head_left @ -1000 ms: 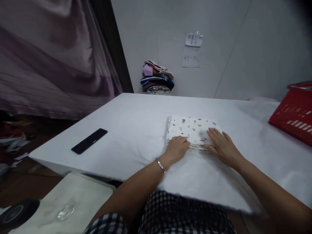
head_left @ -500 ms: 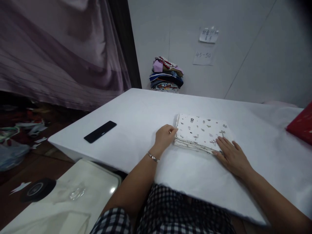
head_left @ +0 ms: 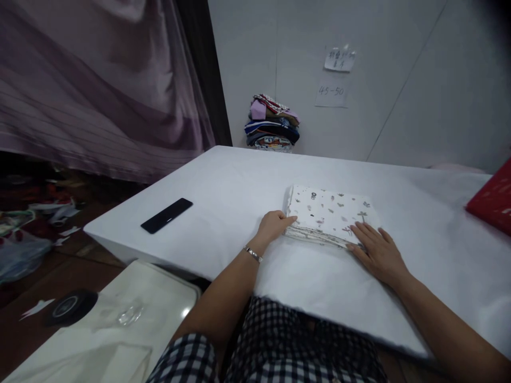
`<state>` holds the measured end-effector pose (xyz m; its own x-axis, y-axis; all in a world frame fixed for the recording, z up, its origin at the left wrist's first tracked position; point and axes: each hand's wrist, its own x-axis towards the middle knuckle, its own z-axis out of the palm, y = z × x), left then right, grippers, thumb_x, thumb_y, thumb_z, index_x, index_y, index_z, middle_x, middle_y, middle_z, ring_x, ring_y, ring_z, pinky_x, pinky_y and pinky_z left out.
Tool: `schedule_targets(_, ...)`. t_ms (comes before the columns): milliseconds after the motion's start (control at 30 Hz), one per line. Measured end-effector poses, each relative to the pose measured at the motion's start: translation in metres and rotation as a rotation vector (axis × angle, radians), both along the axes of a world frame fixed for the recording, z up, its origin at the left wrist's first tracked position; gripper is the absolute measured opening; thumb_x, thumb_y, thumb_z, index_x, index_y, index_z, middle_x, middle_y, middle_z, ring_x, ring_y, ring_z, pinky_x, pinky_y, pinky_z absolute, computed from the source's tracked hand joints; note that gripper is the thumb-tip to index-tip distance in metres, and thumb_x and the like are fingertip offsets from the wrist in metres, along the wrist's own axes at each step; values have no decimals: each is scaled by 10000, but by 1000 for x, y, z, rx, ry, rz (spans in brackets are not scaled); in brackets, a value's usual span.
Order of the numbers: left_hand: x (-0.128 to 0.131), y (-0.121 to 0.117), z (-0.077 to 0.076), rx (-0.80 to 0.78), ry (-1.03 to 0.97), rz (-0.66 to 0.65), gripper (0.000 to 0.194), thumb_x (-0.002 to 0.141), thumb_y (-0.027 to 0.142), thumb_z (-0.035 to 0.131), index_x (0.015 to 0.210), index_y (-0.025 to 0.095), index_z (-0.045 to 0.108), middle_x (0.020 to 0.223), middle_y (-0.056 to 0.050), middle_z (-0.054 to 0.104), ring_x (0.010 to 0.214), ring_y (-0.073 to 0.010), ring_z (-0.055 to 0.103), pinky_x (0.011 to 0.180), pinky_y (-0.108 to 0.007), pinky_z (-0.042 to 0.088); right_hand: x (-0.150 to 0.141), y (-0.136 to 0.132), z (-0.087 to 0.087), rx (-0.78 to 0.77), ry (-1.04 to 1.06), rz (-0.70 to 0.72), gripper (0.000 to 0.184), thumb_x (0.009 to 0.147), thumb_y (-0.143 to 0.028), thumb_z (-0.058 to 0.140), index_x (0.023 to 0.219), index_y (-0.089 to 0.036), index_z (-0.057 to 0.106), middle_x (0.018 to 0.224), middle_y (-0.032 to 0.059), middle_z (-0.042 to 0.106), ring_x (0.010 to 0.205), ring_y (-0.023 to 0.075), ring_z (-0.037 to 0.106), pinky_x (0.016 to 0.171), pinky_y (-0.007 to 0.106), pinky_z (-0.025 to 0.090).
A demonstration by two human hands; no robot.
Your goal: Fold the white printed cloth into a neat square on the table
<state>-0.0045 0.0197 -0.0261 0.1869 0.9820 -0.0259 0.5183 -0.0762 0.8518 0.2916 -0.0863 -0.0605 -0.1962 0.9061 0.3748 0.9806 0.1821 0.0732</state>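
Observation:
A folded white cloth (head_left: 325, 213) with a small print of plants and birds lies flat on the white table (head_left: 223, 197), its layered edges facing me. At the cloth's near left corner, my left hand (head_left: 273, 225) is closed on the edge, thumb on top and the other fingers curled at the side, partly hidden. My right hand (head_left: 379, 252) rests palm down with fingers stretched out over the near right corner. A bracelet circles my left wrist.
A black phone (head_left: 166, 215) lies on the table's left part. Something red (head_left: 493, 199) sits at the right edge. Folded clothes (head_left: 273, 122) are stacked behind the table, by a wall with paper notes (head_left: 331, 96). A pale surface with a black tape-like roll (head_left: 71, 307) stands lower left.
My left hand has slid slightly right and down along the cloth's left edge, its thumb now over the near corner. My right hand stays almost in place.

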Motion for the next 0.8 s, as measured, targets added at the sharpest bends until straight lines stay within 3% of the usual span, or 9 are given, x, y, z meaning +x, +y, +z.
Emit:
schedule_targets(200, -2, -1, 4, -143, -231, -68, 298, 653, 428, 612, 563, 166, 501, 500, 49, 423, 476, -72, 361, 470, -210, 271, 0, 0, 1, 15, 43, 15, 524, 875, -525, 364, 1306, -235, 434, 1341, 87, 475, 1271, 258, 369, 1024, 497, 276)
schedule_targets(300, -5, -3, 7, -184, -204, -101, 311, 639, 412, 625, 518, 160, 489, 485, 45, 408, 465, -68, 340, 468, -219, 262, 0, 0, 1, 11, 47, 19, 526, 876, -522, 365, 1308, -229, 432, 1342, 91, 473, 1268, 259, 373, 1024, 497, 275)
schedule_targets(400, -6, -2, 7, -161, -141, -71, 333, 619, 421, 645, 489, 159, 487, 484, 33, 429, 475, -74, 356, 474, -227, 269, 1, 0, 1, 0, 59, 16, 522, 876, -523, 361, 1315, -245, 423, 1348, 83, 467, 1264, 262, 379, 1018, 507, 280)
schedule_targets(500, -4, -1, 8, -118, -245, -49, 355, 647, 467, 624, 520, 161, 496, 499, 37, 430, 484, -71, 357, 482, -219, 281, 0, 0, 3, -14, 62, 15, 518, 874, -527, 360, 1304, -247, 436, 1341, 86, 473, 1263, 272, 378, 1011, 521, 279)
schedule_targets(700, 1, -3, 12, -138, -315, -37, 390, 656, 472, 633, 504, 166, 446, 471, 58, 347, 451, -53, 287, 461, -213, 246, -20, 1, 32, -85, 140, 109, 556, 863, -507, 411, 1358, -261, 355, 1356, 86, 456, 1271, 285, 363, 1038, 549, 224)
schedule_targets(800, 2, -4, 12, -149, -315, -49, 391, 660, 473, 629, 503, 165, 449, 467, 57, 348, 448, -53, 283, 455, -213, 236, -49, 14, 51, -125, 234, 229, 538, 867, -472, 430, 1358, -265, 354, 1339, 83, 474, 1256, 281, 385, 1016, 515, 295)
